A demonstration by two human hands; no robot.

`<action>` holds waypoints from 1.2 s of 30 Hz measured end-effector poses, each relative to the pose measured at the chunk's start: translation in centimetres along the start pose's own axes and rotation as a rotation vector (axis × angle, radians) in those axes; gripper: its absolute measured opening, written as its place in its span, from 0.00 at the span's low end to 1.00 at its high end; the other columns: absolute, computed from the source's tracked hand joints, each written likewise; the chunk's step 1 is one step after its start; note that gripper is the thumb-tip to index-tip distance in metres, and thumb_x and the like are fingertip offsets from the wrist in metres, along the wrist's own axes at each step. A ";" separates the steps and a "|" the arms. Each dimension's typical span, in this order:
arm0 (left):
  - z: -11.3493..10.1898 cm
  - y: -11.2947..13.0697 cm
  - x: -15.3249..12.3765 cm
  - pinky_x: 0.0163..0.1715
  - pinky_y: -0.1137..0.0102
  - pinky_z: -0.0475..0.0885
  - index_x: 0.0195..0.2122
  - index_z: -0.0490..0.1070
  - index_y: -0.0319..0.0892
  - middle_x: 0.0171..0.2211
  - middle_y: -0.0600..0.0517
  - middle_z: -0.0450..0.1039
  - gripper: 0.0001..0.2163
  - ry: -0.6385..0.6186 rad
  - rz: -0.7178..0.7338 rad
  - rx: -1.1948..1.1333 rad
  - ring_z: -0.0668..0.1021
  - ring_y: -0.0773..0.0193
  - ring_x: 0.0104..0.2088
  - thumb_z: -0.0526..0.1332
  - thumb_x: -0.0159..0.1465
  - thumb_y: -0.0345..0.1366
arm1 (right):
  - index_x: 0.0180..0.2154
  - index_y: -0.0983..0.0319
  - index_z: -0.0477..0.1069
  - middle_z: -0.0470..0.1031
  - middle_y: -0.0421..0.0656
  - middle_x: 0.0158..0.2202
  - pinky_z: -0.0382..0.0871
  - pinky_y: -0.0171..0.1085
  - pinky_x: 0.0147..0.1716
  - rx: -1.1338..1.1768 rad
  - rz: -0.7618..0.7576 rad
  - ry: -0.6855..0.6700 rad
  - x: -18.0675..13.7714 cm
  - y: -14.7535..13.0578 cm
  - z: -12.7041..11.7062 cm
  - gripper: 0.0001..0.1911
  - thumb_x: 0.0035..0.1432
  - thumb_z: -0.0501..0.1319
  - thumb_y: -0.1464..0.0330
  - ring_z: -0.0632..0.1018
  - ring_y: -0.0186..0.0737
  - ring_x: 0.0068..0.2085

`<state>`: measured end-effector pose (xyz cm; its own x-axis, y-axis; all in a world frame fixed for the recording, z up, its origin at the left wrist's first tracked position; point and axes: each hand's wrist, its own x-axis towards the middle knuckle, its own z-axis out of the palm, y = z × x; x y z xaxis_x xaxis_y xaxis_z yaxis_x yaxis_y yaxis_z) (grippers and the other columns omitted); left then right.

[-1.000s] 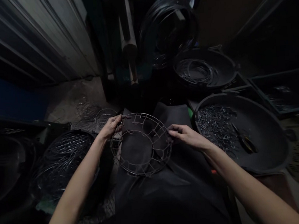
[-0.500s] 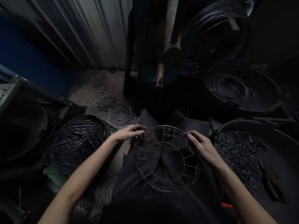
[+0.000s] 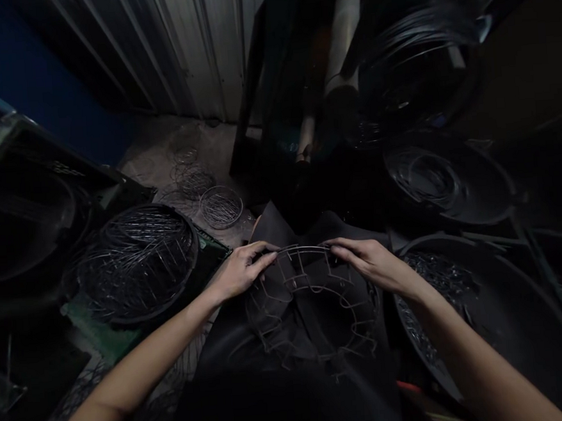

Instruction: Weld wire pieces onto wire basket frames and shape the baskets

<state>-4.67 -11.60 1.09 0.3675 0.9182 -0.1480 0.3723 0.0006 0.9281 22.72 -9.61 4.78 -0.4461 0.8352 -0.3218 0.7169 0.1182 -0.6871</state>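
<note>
A round wire frame [image 3: 310, 287], made of an outer and an inner ring joined by bent wire pieces, lies over the dark cloth [image 3: 252, 347] on my lap. My left hand [image 3: 247, 264] pinches its far rim on the left, thumb and fingers together. On the same rim, a short way to the right, my right hand [image 3: 361, 259] grips with thumb and fingertips. The near part of the frame is dim and partly blurred against the cloth.
At left, a round tub [image 3: 195, 258] holds many dark wires. Wire rings [image 3: 221, 207] lie on the floor ahead. To the right, a wide black basin [image 3: 513, 297] contains small metal pieces, with another basin [image 3: 490, 170] of coiled wire behind it. A machine shaft [image 3: 343, 36] stands ahead.
My hands have moved closer together along the far rim. The wire frame has shifted and tilted. My view has turned slightly, and the pliers in the right basin are now out of sight.
</note>
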 end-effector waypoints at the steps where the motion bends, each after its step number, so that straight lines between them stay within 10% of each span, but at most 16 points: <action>1: 0.3 0.0 -0.2 0.35 0.75 0.69 0.41 0.74 0.42 0.37 0.51 0.75 0.13 0.011 -0.009 -0.006 0.75 0.66 0.37 0.55 0.64 0.43 | 0.46 0.59 0.72 0.77 0.44 0.43 0.66 0.40 0.45 -0.007 0.012 -0.035 0.1 -0.2 -0.1 0.22 0.63 0.47 0.56 0.77 0.45 0.44; 14: 1.4 0.5 -1.2 0.19 0.79 0.69 0.35 0.71 0.38 0.25 0.54 0.66 0.14 -0.126 -0.239 -0.385 0.72 0.69 0.27 0.59 0.60 0.45 | 0.31 0.64 0.71 0.74 0.42 0.29 0.68 0.37 0.35 0.389 0.105 -0.416 0.0 0.1 -1.1 0.24 0.57 0.53 0.49 0.75 0.40 0.32; 25: 1.3 -0.8 -0.6 0.16 0.79 0.66 0.33 0.68 0.38 0.22 0.56 0.65 0.15 -0.040 -0.242 -0.382 0.67 0.74 0.19 0.60 0.59 0.47 | 0.48 0.59 0.72 0.76 0.43 0.45 0.66 0.40 0.47 0.219 0.008 -0.144 -1.3 1.3 0.0 0.22 0.61 0.49 0.55 0.75 0.45 0.45; 31: 2.0 -0.6 -1.2 0.15 0.80 0.62 0.31 0.68 0.38 0.21 0.57 0.64 0.14 0.048 -0.246 -0.418 0.65 0.76 0.17 0.61 0.58 0.46 | 0.42 0.62 0.74 0.77 0.44 0.35 0.68 0.38 0.37 0.151 0.046 -0.033 -1.8 0.9 0.4 0.20 0.61 0.49 0.58 0.76 0.42 0.36; 36: 0.7 -0.9 3.7 0.13 0.81 0.56 0.32 0.70 0.37 0.20 0.58 0.65 0.17 0.095 -0.211 -0.470 0.64 0.77 0.15 0.65 0.53 0.47 | 0.31 0.63 0.72 0.72 0.40 0.26 0.64 0.33 0.29 0.295 0.059 0.049 1.8 0.9 -1.4 0.14 0.58 0.54 0.61 0.71 0.35 0.28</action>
<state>-3.10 -8.50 -0.52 0.2389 0.9107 -0.3370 -0.0009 0.3473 0.9378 23.30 -7.24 4.45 -0.3773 0.8615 -0.3399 0.5506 -0.0864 -0.8303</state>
